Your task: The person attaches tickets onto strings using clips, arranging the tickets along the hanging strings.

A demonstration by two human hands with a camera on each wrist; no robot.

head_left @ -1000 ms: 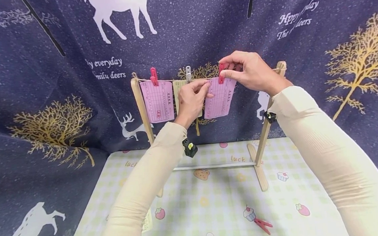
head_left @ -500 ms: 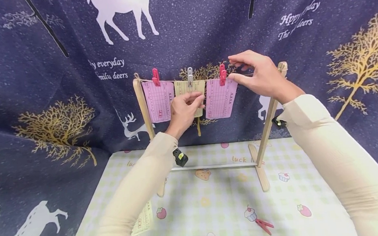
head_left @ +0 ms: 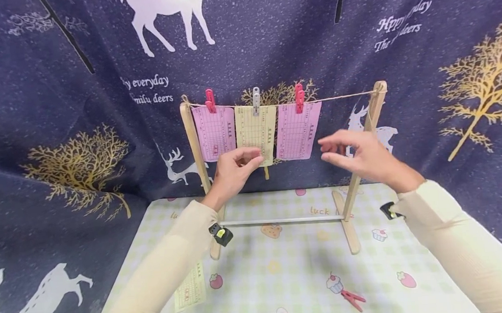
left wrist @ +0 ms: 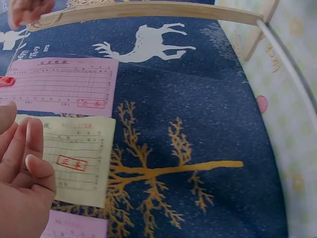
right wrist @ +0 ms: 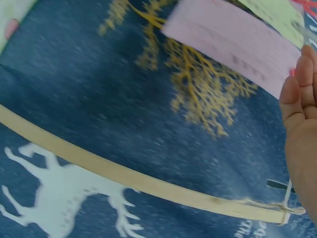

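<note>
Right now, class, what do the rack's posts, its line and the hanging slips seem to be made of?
Rack posts: pale matte wood, apparently, with visible grain. Line: thin tan twine, knotted at the posts. Slips: thin printed paper, pink and yellow, hanging flat.

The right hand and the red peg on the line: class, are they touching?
Apart. The head view shows the right hand open, well below the red peg, with backdrop between them.
</note>
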